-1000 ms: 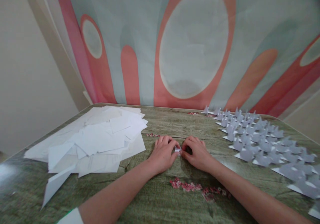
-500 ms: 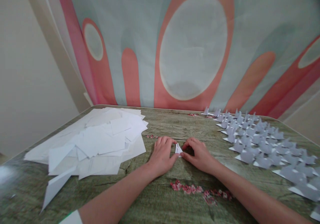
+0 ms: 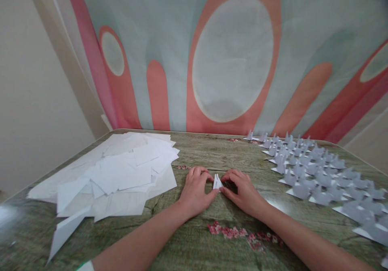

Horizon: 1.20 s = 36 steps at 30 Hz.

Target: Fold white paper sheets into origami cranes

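Observation:
A small folded piece of white paper (image 3: 217, 183), narrow and pointed at its top, lies on the wood-patterned table between my hands. My left hand (image 3: 196, 190) has its thumb at the paper's lower left edge and its index fingertip by the upper left side. From the other side, my right hand (image 3: 241, 188) pinches the lower right corner with the thumb, its fingers curled near the top. Both hands are closed in on the paper, and fingertips cover parts of its edges.
A loose pile of white paper sheets (image 3: 121, 170) spreads over the table's left side, with one folded sheet (image 3: 67, 231) at its near corner. Several rows of white folded paper birds (image 3: 321, 178) stand on the right. A patterned cloth (image 3: 176, 20) hangs behind the table.
The folded paper has turned slightly and now looks narrower, with its point more upright. The fingers of both hands have shifted a little around it.

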### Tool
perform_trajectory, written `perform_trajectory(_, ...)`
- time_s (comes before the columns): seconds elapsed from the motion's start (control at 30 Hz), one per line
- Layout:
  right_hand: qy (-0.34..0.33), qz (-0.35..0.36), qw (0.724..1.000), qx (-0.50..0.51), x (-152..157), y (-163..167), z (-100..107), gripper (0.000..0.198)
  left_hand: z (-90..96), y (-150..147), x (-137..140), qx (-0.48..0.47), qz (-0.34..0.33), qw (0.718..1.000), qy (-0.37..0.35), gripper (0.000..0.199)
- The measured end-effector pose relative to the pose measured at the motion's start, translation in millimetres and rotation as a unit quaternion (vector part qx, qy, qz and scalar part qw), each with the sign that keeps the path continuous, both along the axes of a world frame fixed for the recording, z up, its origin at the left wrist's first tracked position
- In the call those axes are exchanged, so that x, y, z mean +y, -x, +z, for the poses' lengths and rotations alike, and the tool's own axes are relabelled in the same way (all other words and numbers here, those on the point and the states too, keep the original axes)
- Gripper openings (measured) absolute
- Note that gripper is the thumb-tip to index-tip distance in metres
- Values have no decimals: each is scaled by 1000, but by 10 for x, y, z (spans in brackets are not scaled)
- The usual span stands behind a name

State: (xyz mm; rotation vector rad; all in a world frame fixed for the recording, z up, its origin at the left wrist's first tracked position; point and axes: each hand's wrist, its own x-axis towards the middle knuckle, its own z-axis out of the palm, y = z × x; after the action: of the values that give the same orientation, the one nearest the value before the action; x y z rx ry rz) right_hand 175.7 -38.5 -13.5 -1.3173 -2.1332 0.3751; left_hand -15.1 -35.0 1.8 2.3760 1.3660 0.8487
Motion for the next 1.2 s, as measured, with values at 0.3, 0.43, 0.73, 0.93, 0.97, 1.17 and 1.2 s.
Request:
perform_trajectory(0.3,-3,28,999,30,-16,24,22,10,-3,34,17,-27,-44,999,17,8)
perform_trajectory(0.43,4,44,998,55,-15,27,18,10,-5,36,24,-38,-53,998,19,9)
perform_trajectory(0.73,4,50,997,54,-43,41,49,10,20,37,22,-35,-71,997,19,6)
perform_trajectory(0.93,-1,29,998,61,-58,66,74,18,24,38,19,-51,-71,996,13,12)
perform_trajectory(0.97,5,28,997,68,-68,74,88,19,25,39,17,-51,-73,996,12,12)
perform_trajectory(1.17,49,21,993,110,-107,107,134,25,52,36,-1,-27,-110,993,17,7)
perform_trajectory(1.2,57,24,991,115,-105,110,134,25,62,34,-4,-25,-114,993,18,6)
